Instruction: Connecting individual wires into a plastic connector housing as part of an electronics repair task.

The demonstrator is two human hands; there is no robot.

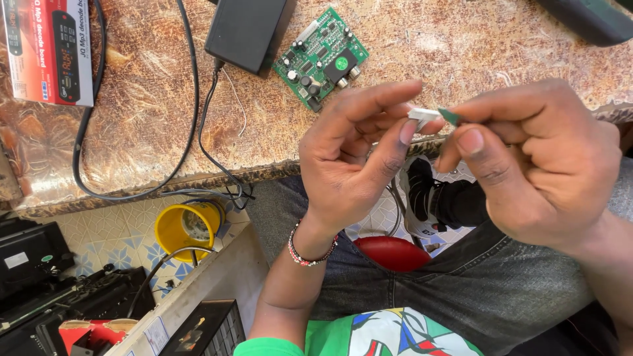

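Above the lap of a seated person, at the edge of a mottled brown surface (pixel 461 46), two bare hands meet over one tiny part. The left hand (pixel 349 165) pinches a small white connector (pixel 422 116) between thumb and fingertips, its grip closed on the piece; the right hand (pixel 534 165) closes its grip on a small green piece (pixel 451 117) that touches the connector's end. Whether the two are one part or are being joined or pulled apart cannot be told. A beaded bracelet (pixel 310 254) circles the left wrist.

Judged from how things lie, the work sits mid-way: the small part is up in the hands, while the green circuit board (pixel 323 56) lies untouched on the surface, well apart from the fingers, beside a black box (pixel 247 29) with a black cable (pixel 132 158) looping off the edge. A red-and-white printed carton (pixel 49 49) rests at the far left. Below the surface stand a yellow cup (pixel 184 227) and dark equipment (pixel 39 283). No soldering tool shows in either hand.
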